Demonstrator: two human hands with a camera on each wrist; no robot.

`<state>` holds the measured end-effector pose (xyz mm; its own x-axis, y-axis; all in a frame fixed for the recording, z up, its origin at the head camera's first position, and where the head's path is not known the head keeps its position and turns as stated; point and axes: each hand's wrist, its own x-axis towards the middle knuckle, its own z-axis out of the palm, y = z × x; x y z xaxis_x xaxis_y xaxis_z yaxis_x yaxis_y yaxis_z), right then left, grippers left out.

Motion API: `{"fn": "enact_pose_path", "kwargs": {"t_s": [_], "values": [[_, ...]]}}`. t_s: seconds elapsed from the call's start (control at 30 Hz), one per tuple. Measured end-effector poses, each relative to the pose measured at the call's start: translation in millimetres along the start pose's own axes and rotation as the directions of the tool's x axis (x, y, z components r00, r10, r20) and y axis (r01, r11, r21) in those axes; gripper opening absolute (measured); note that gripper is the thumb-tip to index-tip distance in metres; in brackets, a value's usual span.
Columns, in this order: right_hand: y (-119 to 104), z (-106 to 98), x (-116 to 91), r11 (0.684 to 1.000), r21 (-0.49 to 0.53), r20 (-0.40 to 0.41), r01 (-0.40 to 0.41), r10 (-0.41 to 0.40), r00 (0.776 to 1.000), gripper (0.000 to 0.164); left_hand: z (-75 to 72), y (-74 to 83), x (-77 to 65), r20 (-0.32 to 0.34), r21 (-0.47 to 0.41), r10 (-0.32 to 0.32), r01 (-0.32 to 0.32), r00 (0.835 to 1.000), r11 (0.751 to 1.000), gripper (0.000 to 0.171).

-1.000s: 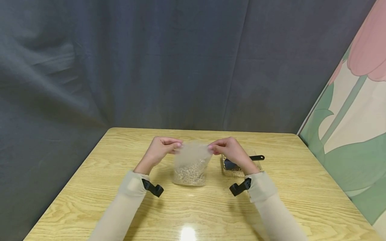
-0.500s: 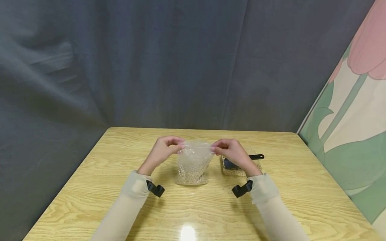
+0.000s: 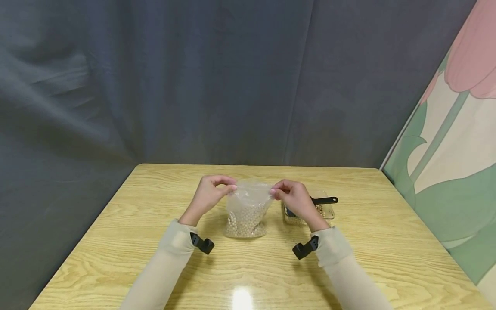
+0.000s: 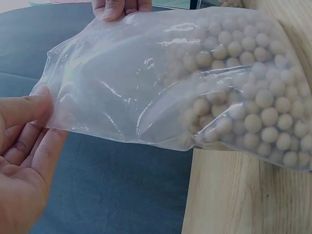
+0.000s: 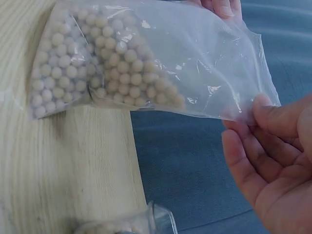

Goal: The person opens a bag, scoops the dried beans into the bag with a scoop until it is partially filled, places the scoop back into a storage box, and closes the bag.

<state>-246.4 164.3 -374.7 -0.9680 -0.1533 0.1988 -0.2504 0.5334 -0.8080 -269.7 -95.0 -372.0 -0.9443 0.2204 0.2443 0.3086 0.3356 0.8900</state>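
Observation:
A clear plastic bag point(image 3: 248, 211) stands upright on the table, its lower half filled with small round beige balls point(image 5: 126, 73). My left hand point(image 3: 207, 193) pinches the bag's top left corner between thumb and fingers. At the top right corner, my right hand point(image 3: 296, 200) pinches the film the same way. The bag's mouth is stretched flat between both hands. In the left wrist view, the left thumb lies over the film and the bag's loose upper part spans to the right hand's fingertips point(image 4: 111, 10).
Right of the bag, partly hidden behind my right hand, stands a clear container point(image 3: 329, 212) of similar balls. A dark scoop with a black handle point(image 3: 326, 200) lies in it. A dark curtain point(image 3: 217, 86) hangs behind the wooden table point(image 3: 128, 232).
Both hands and the bag's top have shifted slightly right since a second ago, the grip staying on both corners. Over the last half second, the right wrist has moved a little left.

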Motion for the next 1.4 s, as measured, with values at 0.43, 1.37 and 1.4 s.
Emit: {"fn": "enact_pose_path", "kwargs": {"t_s": [0.43, 1.37, 1.4], "values": [[3.6, 2.3, 1.3, 0.991, 0.129, 0.074, -0.026, 0.016, 0.997, 0.026, 1.0, -5.5, 2.2, 0.089, -0.083, 0.027, -0.020, 0.996, 0.996, 0.024], [3.6, 10.6, 3.3, 0.982, 0.190, 0.093, -0.021, 0.003, 0.996, 0.026, 9.6, -7.2, 2.9, 0.144, -0.131, 0.012, 0.007, 0.989, 0.991, 0.018], [2.6, 10.9, 3.4, 0.980, 0.198, 0.100, -0.020, 0.000, 0.995, 0.027, 9.9, -6.8, 3.0, 0.151, -0.132, 0.010, 0.010, 0.989, 0.991, 0.019]]}}
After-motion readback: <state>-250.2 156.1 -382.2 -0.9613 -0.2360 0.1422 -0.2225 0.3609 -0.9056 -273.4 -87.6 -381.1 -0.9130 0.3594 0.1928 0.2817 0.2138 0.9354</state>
